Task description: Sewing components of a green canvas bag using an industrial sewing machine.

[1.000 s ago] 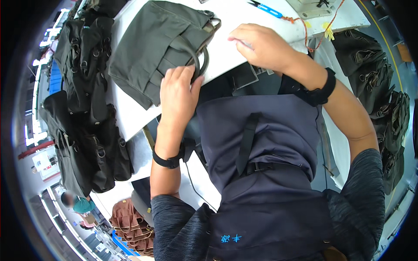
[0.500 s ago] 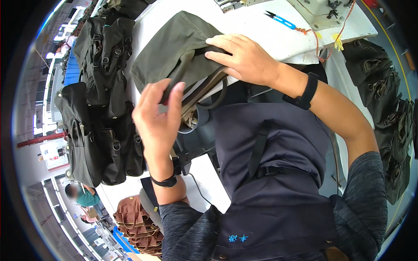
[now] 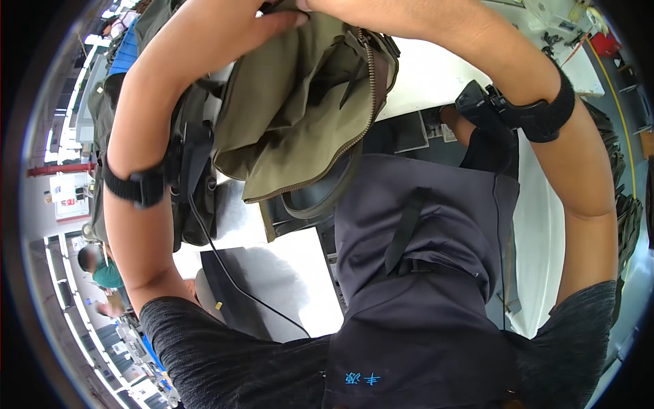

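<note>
A dark olive fabric bag [image 3: 293,129] hangs tilted at the upper middle, its long zipper undone and its khaki lining showing. My left hand [image 3: 269,24] is closed on the bag's upper part, thumb stretched across the cloth; its other fingers are mostly hidden. My right hand [image 3: 327,5] meets the same upper part beside the left, mostly cut off by the top edge of the view. A strap handle [image 3: 327,201] loops below the zipper edge. Both forearms arch up around the bag, each with a black strap and small device on it.
A white worktable [image 3: 429,75] lies behind the bag, with small dark parts [image 3: 555,41] at its far right. Dark bags [image 3: 194,225] are piled at the left, more [image 3: 630,218] at the right edge. A black cord [image 3: 231,273] runs from my left wrist. A person in green [image 3: 105,273] is far left.
Both hands have moved up and away, lifting the bag off the table. It has turned so that its unzipped mouth and lining now face me.
</note>
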Available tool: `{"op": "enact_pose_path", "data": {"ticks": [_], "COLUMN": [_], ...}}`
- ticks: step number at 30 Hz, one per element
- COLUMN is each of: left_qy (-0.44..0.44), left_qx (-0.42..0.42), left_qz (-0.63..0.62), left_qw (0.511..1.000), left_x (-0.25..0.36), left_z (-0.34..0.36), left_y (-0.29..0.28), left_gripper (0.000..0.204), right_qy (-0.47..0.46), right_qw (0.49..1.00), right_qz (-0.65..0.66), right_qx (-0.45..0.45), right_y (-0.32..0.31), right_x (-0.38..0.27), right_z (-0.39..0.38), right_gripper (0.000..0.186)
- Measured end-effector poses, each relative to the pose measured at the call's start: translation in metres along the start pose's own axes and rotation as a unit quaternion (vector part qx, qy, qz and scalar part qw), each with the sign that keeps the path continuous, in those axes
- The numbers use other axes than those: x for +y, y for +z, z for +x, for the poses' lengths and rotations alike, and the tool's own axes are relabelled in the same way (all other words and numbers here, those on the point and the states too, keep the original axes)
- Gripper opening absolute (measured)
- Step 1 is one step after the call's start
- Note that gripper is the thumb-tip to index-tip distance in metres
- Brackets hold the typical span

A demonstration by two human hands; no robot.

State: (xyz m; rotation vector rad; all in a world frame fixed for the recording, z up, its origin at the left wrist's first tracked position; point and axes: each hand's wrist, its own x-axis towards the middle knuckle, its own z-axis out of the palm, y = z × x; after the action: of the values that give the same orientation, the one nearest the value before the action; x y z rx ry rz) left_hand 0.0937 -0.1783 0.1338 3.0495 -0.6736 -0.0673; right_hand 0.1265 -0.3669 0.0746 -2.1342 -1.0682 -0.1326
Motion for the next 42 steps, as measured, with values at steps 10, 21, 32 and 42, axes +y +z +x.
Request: {"op": "enact_pose_path", "data": {"ticks": [10, 21, 32, 42], "left_qy": [0.03, 0.104, 0.06, 0.138], "left_qx": [-0.109, -0.219, -0.132, -0.011], "left_qz": [0.075, 0.056, -0.183, -0.176], "left_qw": [0.991, 0.969, 0.972, 0.975], "left_x": [-0.059, -0.066, -0.038, -0.036], "left_z": [0.038, 0.056, 0.047, 0.039], "left_y": [-0.014, 0.028, 0.032, 0.047], "left_gripper": [0.031, 0.038, 0.02, 0.021], "right_qy": [-0.04, 0.231, 0.238, 0.133], "right_qw": [0.997, 0.951, 0.943, 0.98], "right_qz": [0.07, 0.188, 0.208, 0.141], "right_qx": [0.005, -0.082, -0.101, -0.046], "right_y": [0.044, 0.014, 0.005, 0.026], "right_x": [0.08, 0.046, 0.033, 0.054], "right_z": [0.0, -0.005, -0.015, -0.014], "right_gripper": [0.039, 0.025, 0.023, 0.02]}}
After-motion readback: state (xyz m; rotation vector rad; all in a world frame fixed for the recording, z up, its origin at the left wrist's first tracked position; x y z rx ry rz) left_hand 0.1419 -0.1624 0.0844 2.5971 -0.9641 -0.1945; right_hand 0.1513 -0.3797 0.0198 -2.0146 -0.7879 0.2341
